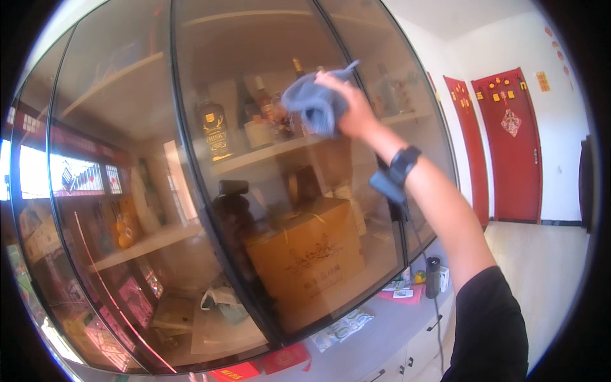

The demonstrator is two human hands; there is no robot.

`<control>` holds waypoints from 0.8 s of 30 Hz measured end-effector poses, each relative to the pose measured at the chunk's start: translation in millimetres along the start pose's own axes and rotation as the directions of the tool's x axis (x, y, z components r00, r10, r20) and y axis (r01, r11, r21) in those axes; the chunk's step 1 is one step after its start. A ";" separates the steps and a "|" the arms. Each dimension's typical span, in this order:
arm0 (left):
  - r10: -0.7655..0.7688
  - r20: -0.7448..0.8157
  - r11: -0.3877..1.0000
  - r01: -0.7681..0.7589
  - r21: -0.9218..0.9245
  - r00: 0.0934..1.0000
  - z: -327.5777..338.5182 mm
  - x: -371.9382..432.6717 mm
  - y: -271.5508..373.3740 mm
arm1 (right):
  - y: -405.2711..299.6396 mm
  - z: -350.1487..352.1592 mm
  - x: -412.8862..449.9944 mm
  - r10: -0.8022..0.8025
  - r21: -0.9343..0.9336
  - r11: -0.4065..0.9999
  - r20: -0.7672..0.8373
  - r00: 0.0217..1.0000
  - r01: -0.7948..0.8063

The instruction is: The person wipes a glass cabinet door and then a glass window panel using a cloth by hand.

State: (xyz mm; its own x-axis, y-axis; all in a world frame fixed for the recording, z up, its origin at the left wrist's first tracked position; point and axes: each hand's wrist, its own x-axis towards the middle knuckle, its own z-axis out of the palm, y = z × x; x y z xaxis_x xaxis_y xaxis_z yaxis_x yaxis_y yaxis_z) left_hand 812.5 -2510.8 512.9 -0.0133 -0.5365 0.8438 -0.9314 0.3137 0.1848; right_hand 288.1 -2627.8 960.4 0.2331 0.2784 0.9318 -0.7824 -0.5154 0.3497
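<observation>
My right hand (355,107) is raised and grips a blue-grey cloth (312,102) against or just before a tinted glass cabinet door (296,176); the cloth is bunched and slightly blurred. A black band with a small device (398,172) sits on the right wrist, and a cable hangs from it. Behind the glass, near the cloth, stand a dark whisky bottle (213,129) and several other bottles on a shelf (267,153). Only the fingertips of my left hand (198,377) show at the bottom edge, near a red box (236,371); what they hold is hidden.
A large cardboard box (310,258) is inside the cabinet. On the counter (382,329) below lie a plastic packet (341,329), a red packet (286,358) and a dark bottle (433,277). Black door frames (200,191) divide the glass. Red doors (508,148) stand at right.
</observation>
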 end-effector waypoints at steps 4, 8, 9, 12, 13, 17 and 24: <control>-0.126 0.067 0.991 0.129 -0.046 0.990 -11.9 -35.8 17.7 | 67.3 -36.8 29.3 0.114 -0.110 0.988 0.047 0.992 -0.108; -0.230 0.036 0.973 0.231 -0.008 0.972 -22.7 -63.7 46.2 | 57.6 -31.6 38.7 0.134 -0.145 0.981 0.038 0.990 -0.127; -0.288 0.024 0.958 0.288 0.002 0.957 -21.5 -72.8 57.5 | 41.4 -36.6 30.8 0.092 -0.162 0.984 0.085 0.992 -0.077; -0.238 -0.024 0.968 0.239 0.080 0.971 -12.1 -89.0 88.9 | 29.9 -46.0 -13.6 -0.021 -0.132 0.990 0.239 0.971 0.054; -0.253 -0.015 0.963 0.253 0.088 0.967 -7.1 -96.9 95.3 | 18.3 -51.0 -30.1 -0.061 -0.095 0.991 0.311 0.948 0.095; -0.324 0.084 0.943 0.329 -0.048 0.942 19.2 -121.2 133.9 | -30.9 -58.3 -82.3 -0.145 0.069 0.989 0.401 0.904 0.128; -0.401 0.106 0.899 0.413 -0.148 0.910 10.1 -100.5 227.5 | -54.2 -61.1 -103.6 -0.256 0.063 0.964 0.459 0.850 0.257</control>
State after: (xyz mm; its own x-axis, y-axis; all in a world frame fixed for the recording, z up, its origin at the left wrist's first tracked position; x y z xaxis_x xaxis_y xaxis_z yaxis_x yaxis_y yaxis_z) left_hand 598.2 -2393.4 465.1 0.3223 -0.6972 0.6404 -0.7885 0.1766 0.5891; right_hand 271.0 -2579.2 839.0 0.6642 -0.0035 0.7475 -0.6584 -0.4763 0.5828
